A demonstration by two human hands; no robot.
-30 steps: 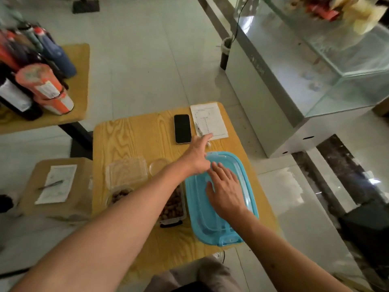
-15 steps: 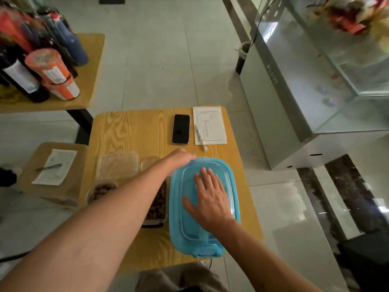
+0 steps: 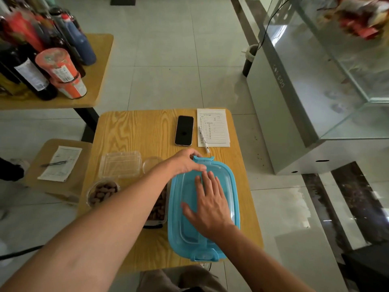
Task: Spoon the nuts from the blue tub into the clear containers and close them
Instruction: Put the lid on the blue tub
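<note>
My right hand lies flat, fingers straight and spread, pressing down on the lid of the blue rectangular plastic tub, which sits on the right half of the small wooden table. My left hand reaches across to the tub's far end, its fingers curled over the rim beside the blue latch tab. Just left of the tub, partly under my left forearm, is a clear rectangular container of brown nuts. A clear round cup of nuts stands farther left, with a clear rectangular lid and a small round clear lid beyond them. A black phone, a lined paper sheet and a white pen lie at the table's far edge.
</note>
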